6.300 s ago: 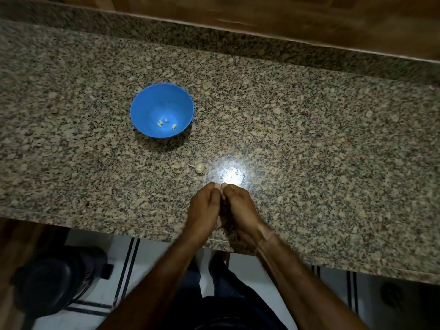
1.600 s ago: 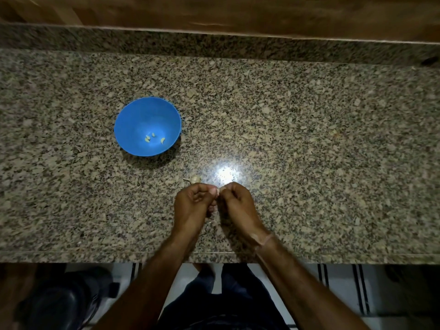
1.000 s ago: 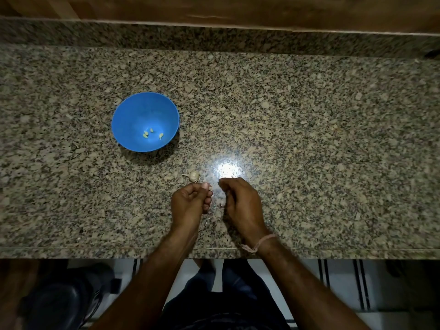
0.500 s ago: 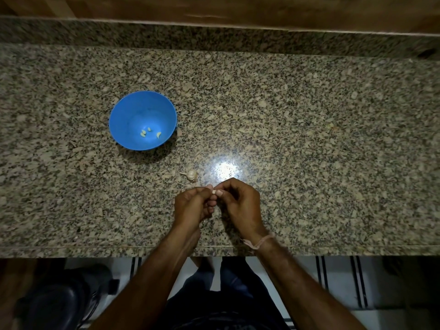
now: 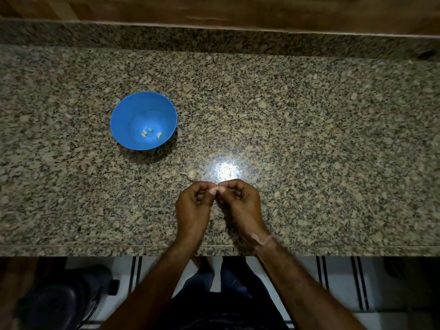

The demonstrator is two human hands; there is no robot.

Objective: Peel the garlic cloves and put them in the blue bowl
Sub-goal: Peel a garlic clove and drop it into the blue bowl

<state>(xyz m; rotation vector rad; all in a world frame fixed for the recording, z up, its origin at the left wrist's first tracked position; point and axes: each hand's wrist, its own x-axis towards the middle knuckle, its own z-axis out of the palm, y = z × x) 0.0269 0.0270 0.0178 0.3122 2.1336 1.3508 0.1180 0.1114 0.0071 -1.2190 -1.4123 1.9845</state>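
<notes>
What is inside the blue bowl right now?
A few small pale peeled garlic cloves lie on the bottom of the blue bowl. Nothing else shows inside; whatever lies directly under the cloves is covered.

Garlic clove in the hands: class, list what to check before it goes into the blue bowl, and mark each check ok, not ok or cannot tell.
1. Hold: the left hand and the right hand both pinch the garlic clove: ok.
2. Skin fully off the clove: cannot tell, too small.
3. The blue bowl stands upright, mouth open: ok.
4. Room in the bowl beside the peeled cloves: ok.
5. The garlic bulb lies on the counter, apart from the bowl: ok.
</notes>
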